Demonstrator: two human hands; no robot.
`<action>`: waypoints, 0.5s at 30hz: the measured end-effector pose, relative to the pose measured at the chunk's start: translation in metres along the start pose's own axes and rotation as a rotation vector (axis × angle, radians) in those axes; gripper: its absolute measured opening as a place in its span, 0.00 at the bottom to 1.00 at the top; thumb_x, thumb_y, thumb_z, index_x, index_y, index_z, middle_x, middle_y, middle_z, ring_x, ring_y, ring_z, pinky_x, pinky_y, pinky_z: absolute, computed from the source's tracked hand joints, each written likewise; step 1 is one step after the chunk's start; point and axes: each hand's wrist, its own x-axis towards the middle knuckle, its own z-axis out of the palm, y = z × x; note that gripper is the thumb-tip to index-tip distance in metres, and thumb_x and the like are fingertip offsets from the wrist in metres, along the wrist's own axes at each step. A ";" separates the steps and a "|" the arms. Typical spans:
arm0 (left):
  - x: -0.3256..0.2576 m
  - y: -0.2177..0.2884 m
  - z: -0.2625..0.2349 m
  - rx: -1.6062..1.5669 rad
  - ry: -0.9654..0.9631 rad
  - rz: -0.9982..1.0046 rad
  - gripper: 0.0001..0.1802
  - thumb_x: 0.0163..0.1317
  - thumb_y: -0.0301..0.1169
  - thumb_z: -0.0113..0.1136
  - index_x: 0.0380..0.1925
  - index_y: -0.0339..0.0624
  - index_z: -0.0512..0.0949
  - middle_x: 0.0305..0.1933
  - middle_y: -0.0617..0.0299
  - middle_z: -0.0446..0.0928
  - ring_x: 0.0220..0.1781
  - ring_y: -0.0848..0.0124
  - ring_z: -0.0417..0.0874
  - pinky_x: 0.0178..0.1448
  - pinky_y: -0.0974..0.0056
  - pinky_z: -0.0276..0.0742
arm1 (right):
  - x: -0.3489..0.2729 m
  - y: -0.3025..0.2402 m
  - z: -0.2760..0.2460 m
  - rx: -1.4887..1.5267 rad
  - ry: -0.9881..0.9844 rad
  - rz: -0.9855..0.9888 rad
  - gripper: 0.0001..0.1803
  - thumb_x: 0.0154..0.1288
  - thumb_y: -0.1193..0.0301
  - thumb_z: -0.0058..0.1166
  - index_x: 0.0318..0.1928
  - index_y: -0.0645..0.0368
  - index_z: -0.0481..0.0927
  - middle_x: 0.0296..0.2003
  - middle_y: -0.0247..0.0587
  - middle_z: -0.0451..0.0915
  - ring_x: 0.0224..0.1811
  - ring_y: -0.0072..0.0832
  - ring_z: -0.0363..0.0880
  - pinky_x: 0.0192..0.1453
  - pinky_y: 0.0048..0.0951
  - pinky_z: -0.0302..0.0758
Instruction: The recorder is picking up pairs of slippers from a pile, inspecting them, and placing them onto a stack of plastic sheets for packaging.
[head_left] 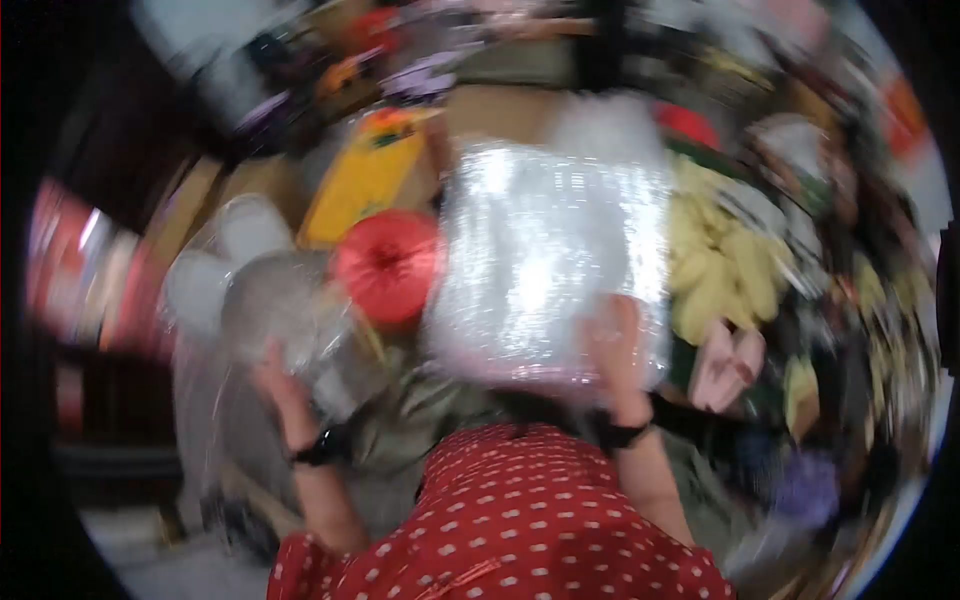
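A wide stack of shiny clear plastic (530,250), wrapped or bagged, lies in the middle in front of me. Over its lower right part is my right hand (615,350), fingers stretched out and blurred; firm contact is hard to judge. My left hand (278,385) is at the left, its smeared fingers apart, beside a greyish roll-like bundle in clear plastic (270,300). Between the bundle and the stack sits a round red spool (388,265), perhaps of plastic twine. Each of my wrists has a dark band.
Yellow slippers (725,265) and a pale pink pair (727,365) lie to the right. A yellow-orange box or packet (365,180) and cardboard (495,115) stand behind. Clutter surrounds them, including a purple item (808,487) at lower right. Much is blurred.
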 end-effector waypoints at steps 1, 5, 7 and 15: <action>0.039 -0.032 -0.020 -0.194 0.064 0.331 0.27 0.63 0.32 0.64 0.56 0.25 0.69 0.54 0.45 0.76 0.51 0.59 0.79 0.58 0.58 0.72 | 0.009 -0.012 -0.018 -0.155 -0.135 0.057 0.20 0.60 0.71 0.61 0.53 0.63 0.75 0.52 0.49 0.75 0.56 0.41 0.73 0.58 0.38 0.70; 0.051 -0.138 -0.106 0.069 0.261 0.386 0.29 0.59 0.29 0.65 0.57 0.27 0.68 0.54 0.46 0.77 0.54 0.57 0.79 0.59 0.56 0.72 | -0.003 0.030 -0.014 -0.062 -0.049 -0.070 0.17 0.59 0.73 0.62 0.49 0.59 0.77 0.52 0.45 0.72 0.55 0.41 0.72 0.52 0.33 0.72; 0.042 -0.200 -0.132 0.126 0.174 0.283 0.29 0.56 0.27 0.65 0.58 0.29 0.69 0.55 0.45 0.77 0.56 0.57 0.79 0.60 0.56 0.73 | -0.002 0.028 -0.009 -0.083 -0.075 -0.133 0.16 0.59 0.73 0.62 0.48 0.59 0.78 0.52 0.46 0.72 0.55 0.41 0.72 0.53 0.33 0.71; 0.052 -0.310 0.003 0.589 -0.432 -0.113 0.27 0.50 0.26 0.63 0.52 0.31 0.72 0.46 0.41 0.80 0.49 0.51 0.83 0.53 0.52 0.77 | 0.000 0.020 0.009 -0.160 -0.022 -0.177 0.12 0.62 0.73 0.62 0.45 0.59 0.78 0.53 0.45 0.72 0.55 0.40 0.70 0.55 0.36 0.69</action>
